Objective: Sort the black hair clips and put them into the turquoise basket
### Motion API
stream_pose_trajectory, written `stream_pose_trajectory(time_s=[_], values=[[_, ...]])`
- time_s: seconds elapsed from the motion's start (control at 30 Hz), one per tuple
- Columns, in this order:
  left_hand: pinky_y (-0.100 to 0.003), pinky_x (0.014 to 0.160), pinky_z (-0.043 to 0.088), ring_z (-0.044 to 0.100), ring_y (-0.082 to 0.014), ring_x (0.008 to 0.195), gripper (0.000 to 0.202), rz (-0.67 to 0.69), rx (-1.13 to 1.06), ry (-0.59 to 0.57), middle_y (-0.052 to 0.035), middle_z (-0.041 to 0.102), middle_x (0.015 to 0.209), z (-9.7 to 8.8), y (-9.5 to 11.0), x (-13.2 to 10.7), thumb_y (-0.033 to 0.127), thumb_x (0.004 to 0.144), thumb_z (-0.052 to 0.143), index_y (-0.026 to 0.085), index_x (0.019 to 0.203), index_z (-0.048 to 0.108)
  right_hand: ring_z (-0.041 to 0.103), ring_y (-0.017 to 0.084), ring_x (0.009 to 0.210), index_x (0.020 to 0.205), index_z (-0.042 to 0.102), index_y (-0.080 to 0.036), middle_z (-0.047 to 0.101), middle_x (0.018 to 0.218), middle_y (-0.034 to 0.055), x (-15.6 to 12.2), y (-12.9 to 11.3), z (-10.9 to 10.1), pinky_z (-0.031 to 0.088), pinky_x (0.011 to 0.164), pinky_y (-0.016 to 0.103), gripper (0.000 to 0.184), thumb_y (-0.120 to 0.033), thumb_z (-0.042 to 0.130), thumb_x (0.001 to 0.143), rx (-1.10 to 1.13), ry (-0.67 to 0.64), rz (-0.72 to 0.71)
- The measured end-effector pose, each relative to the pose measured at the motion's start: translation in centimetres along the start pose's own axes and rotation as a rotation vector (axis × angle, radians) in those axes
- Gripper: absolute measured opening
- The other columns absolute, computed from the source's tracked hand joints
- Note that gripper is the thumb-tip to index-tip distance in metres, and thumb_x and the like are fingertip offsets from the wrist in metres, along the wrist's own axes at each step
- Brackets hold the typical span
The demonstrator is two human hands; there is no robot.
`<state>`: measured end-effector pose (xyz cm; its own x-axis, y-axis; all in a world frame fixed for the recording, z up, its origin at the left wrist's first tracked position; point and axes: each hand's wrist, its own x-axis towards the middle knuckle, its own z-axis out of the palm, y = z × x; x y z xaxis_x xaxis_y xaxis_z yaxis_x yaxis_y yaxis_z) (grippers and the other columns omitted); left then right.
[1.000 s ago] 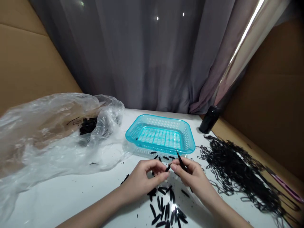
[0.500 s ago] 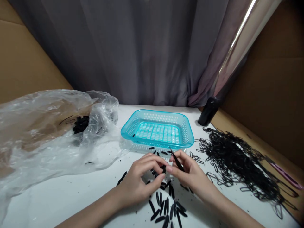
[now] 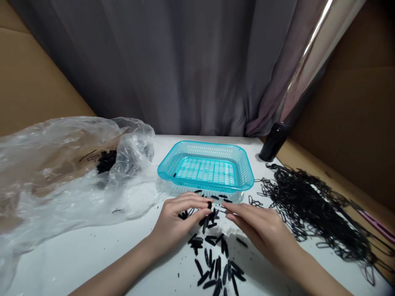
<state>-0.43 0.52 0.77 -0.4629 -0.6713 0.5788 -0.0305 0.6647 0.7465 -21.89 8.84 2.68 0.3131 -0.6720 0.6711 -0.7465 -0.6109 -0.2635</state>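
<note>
My left hand (image 3: 180, 216) is closed, with a small black piece (image 3: 210, 204) pinched between thumb and index finger above the table. Close by on the right, my right hand (image 3: 259, 222) has its fingers pressed together, pointing at the left fingertips. A thin dark line shows at its fingertips; what it belongs to is hidden. Beneath and in front of both hands, many short black strips (image 3: 212, 267) lie loose on the white table (image 3: 148, 263). Just beyond the hands stands a turquoise basket (image 3: 205, 187) with one small black piece inside.
At the left lies a clear plastic bag (image 3: 77, 193) with a black clump (image 3: 106, 161) in it. A tangled heap of black wire-like loops (image 3: 311, 209) covers the right side, beside a pink-handled tool (image 3: 378, 225). A black cylinder (image 3: 273, 142) stands behind it.
My right hand has turned palm down and drawn slightly away from the left. The black pointed tool seen in it before is now mostly hidden. The left hand keeps its pinch.
</note>
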Motion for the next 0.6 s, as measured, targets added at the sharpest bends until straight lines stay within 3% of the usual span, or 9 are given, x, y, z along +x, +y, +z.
stream_pose_trajectory(time_s=[0.17,0.6], values=[[-0.024,0.082,0.058,0.075,-0.014,0.087,0.013,0.073,-0.007,-0.001,-0.0007,0.08,0.092,0.1,0.05,0.15,0.01,0.085,0.073,0.022,0.087,0.079,0.072,0.003,0.079,0.115,0.065,-0.018,0.075,0.095,-0.0033,-0.23,0.2,0.45,0.053,0.063,0.013,0.022,-0.018,0.053,0.097,-0.068,0.014,-0.035],[-0.025,0.081,0.056,0.074,-0.0134,0.085,0.013,0.138,0.036,-0.03,-0.0009,0.079,0.091,0.07,-0.07,0.19,0.008,0.084,0.073,0.02,0.088,0.077,0.07,0.005,0.073,0.117,0.067,-0.018,0.075,0.095,-0.0016,-0.6,0.51,0.4,0.048,0.056,0.015,0.025,-0.017,0.053,0.096,-0.18,-0.026,-0.063]])
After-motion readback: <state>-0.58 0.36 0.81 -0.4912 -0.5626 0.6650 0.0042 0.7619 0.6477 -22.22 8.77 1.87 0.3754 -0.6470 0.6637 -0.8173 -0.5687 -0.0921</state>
